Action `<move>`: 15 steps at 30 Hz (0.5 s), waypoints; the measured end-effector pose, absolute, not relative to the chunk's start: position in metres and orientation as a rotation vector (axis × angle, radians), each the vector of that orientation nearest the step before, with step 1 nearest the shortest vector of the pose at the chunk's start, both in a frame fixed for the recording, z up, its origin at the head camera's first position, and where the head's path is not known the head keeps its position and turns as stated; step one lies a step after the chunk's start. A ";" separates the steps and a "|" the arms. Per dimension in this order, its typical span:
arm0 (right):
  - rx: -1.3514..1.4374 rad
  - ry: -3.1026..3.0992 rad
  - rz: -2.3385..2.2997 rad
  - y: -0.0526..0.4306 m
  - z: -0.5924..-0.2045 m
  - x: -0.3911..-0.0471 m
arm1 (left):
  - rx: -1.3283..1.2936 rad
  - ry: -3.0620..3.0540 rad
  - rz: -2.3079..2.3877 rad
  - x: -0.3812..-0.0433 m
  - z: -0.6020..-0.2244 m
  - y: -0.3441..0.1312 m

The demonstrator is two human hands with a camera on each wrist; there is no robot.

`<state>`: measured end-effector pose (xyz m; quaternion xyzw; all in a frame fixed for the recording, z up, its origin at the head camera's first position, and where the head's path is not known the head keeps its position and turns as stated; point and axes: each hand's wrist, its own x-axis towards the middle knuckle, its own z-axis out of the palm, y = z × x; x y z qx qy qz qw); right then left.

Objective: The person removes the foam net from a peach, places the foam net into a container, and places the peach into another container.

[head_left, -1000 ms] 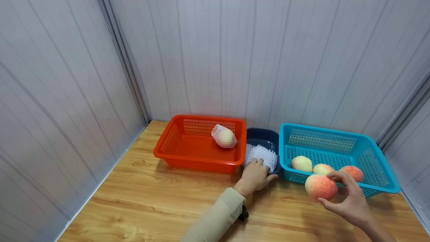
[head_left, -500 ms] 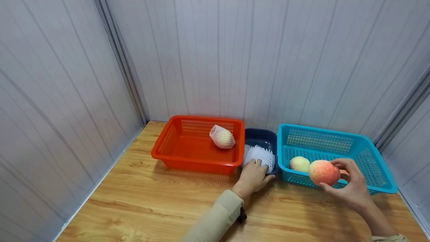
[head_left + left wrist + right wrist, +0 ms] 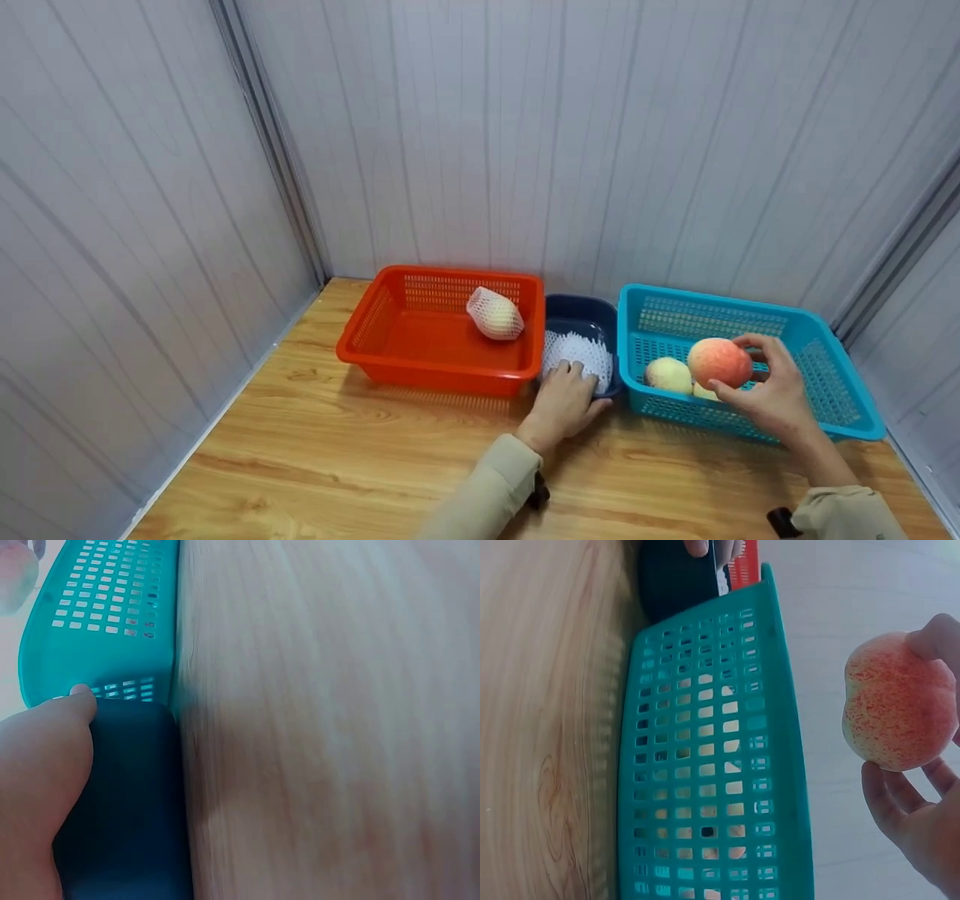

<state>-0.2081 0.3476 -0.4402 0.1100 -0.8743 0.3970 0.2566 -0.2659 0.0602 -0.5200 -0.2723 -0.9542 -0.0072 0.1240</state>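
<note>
My right hand (image 3: 780,390) holds a red and pale yellow peach (image 3: 720,363) between thumb and fingers, above the turquoise basket (image 3: 720,297). The same peach (image 3: 900,701) shows in the right wrist view, higher than the basket's rim. Pale peaches (image 3: 668,374) lie in that basket, one partly hidden behind the held fruit. The fingers of my left hand (image 3: 562,405) rest on white foam nets (image 3: 581,355) in a dark blue bin (image 3: 577,306). Its thumb is spread away from the fingers, by the bin's near rim; the fingertips are partly hidden among the nets.
A red-orange basket (image 3: 435,367) stands left of the bin and holds one fruit in a foam net (image 3: 496,314). All three containers sit side by side on a wooden table (image 3: 322,457), before a grey panelled wall (image 3: 480,135).
My right hand has raised the peach and moved it forward, from the turquoise basket's near edge to above the inside. My left hand has stayed on the foam nets.
</note>
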 end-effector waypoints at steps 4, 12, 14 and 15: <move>0.275 -2.420 1.069 0.352 -0.446 -0.217 | -0.787 -2.775 -0.017 -0.265 -0.522 0.060; 0.275 -2.488 1.076 0.358 -0.462 -0.232 | -0.775 -2.734 -0.003 -0.265 -0.525 0.062; 0.289 -2.497 1.085 0.358 -0.466 -0.235 | -0.776 -2.731 -0.004 -0.266 -0.526 0.062; 0.297 -2.506 1.086 0.358 -0.468 -0.236 | -0.775 -2.731 -0.003 -0.266 -0.526 0.061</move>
